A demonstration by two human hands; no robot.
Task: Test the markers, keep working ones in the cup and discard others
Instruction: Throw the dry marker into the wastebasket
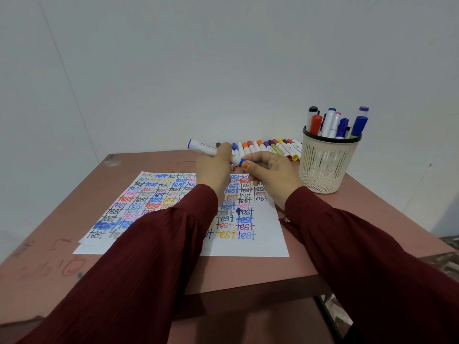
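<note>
My left hand (pixel 214 167) grips the white barrel of a blue marker (pixel 202 147), held level above the paper. At the marker's right end, my right hand (pixel 269 173) pinches its blue cap (pixel 242 162). Under both hands lies a white sheet (pixel 265 242) covered with the word "test" in many colours. A cream mesh cup (pixel 327 165) with a black rim stands at the right and holds several upright markers (pixel 332 122). Along the far table edge runs a row of several markers (pixel 270 146) lying side by side.
The pinkish-brown table (pixel 372 219) stands against a white wall. Its surface shows scribbles and scuffs at the near left (pixel 72 266). My dark red sleeves cover the sheet's lower middle. The table's right and near edges drop off to the floor.
</note>
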